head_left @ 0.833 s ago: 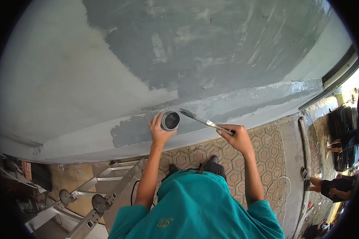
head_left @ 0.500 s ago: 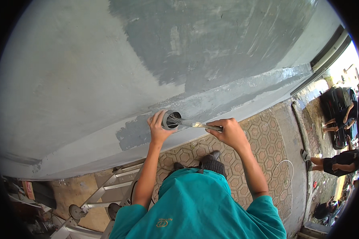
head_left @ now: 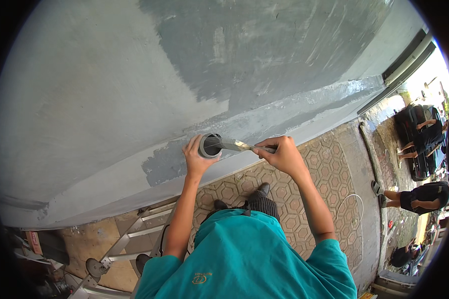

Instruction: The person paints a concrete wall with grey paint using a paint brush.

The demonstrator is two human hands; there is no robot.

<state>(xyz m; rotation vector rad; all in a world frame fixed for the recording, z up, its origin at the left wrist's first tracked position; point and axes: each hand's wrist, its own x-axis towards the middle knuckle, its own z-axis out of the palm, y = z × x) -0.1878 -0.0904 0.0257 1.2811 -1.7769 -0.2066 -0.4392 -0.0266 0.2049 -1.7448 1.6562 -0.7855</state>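
My left hand (head_left: 196, 158) is wrapped round a small grey paint pot (head_left: 202, 148), tipped so that its dark opening shows. From the right, my right hand (head_left: 283, 155) grips the handle of a paintbrush (head_left: 233, 144). The brush's bristle end rests at the pot's rim. Beyond both hands rises a grey wall (head_left: 95, 84) with a darker painted patch (head_left: 264, 45) on its upper part. A low ledge (head_left: 304, 107) along the wall carries patchy dark paint too.
An aluminium ladder (head_left: 127, 249) lies at the lower left, beside a box (head_left: 34, 241). Hexagonal paving (head_left: 304, 189) is under my feet, with a thin white hose loop (head_left: 356, 197) on it. Other people (head_left: 424, 198) and a dark car (head_left: 409, 144) are off to the right.
The brush has turned, showing its bristles' flat side, and its end has drawn back to the pot's rim. My right hand has shifted slightly up and left.
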